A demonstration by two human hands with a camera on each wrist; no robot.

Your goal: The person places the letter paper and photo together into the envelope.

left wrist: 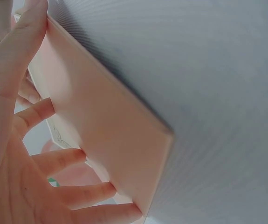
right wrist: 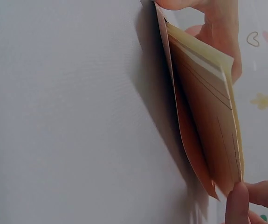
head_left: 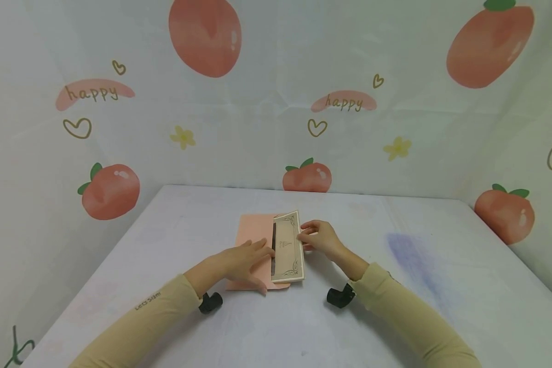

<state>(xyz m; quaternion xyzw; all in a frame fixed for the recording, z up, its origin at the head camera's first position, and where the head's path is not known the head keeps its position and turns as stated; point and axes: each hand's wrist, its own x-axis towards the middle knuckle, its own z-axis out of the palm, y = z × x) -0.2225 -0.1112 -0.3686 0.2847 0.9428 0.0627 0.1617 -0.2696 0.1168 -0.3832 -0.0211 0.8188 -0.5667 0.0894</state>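
A pink paper envelope (head_left: 254,227) lies on the table, with a cream card (head_left: 287,250) sticking out of its right side. Corner scrolls and a thin border decorate the card, and its right edge is tilted up. My left hand (head_left: 244,263) rests on the envelope with the fingers spread; in the left wrist view the fingertips press on the pink paper (left wrist: 110,107). With thumb and fingers, my right hand (head_left: 322,239) pinches the card's right edge. The right wrist view shows the card (right wrist: 208,88) raised at an angle from the envelope's opening. A dark strip shows along the card's left side.
A white cloth covers the table (head_left: 276,332), with a faint purple smudge (head_left: 411,260) to the right. Black wrist devices (head_left: 340,296) sit under the sleeves. Behind stands a white backdrop (head_left: 267,117) printed with fruit, hearts and flowers.
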